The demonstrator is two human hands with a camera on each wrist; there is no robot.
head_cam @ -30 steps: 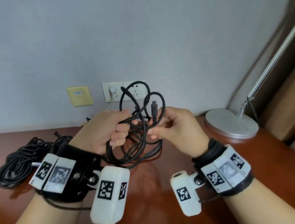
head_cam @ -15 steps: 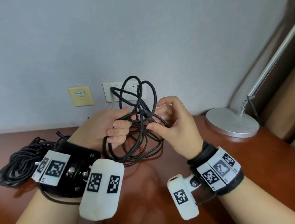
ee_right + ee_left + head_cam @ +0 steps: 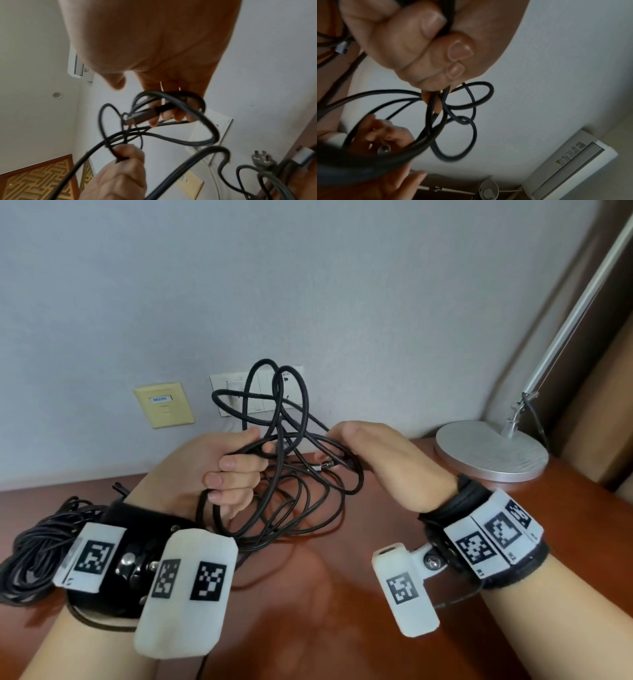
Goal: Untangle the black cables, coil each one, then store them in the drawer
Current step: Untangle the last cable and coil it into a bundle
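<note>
Cable (image 3: 284, 484) in thin black loops hangs between the two hands above the tabletop (image 3: 308, 611), some loops standing above the knuckles and the rest drooping below them toward the wood. The left hand (image 3: 209, 474) has its grip curled tight round a bunch of strands, fingers folded over them in a fist. The right hand (image 3: 380, 460), just beside it, has its fingers curled round the plug end (image 3: 145, 116) of the cable, with a few loops draped over that grip. It looks light, limp and smooth-jacketed, so it will likely slide through a loose hold and spring back into kinks; the stiff plug seems the best place to hold, since it can be threaded back through the loops. Pulling hard on the strands themselves would probably tighten the crossings near the left grip. A second, thicker bundle (image 3: 30, 546) lies on the tabletop to the outside of the left wrist, not yet handled. No drawer is in view.
</note>
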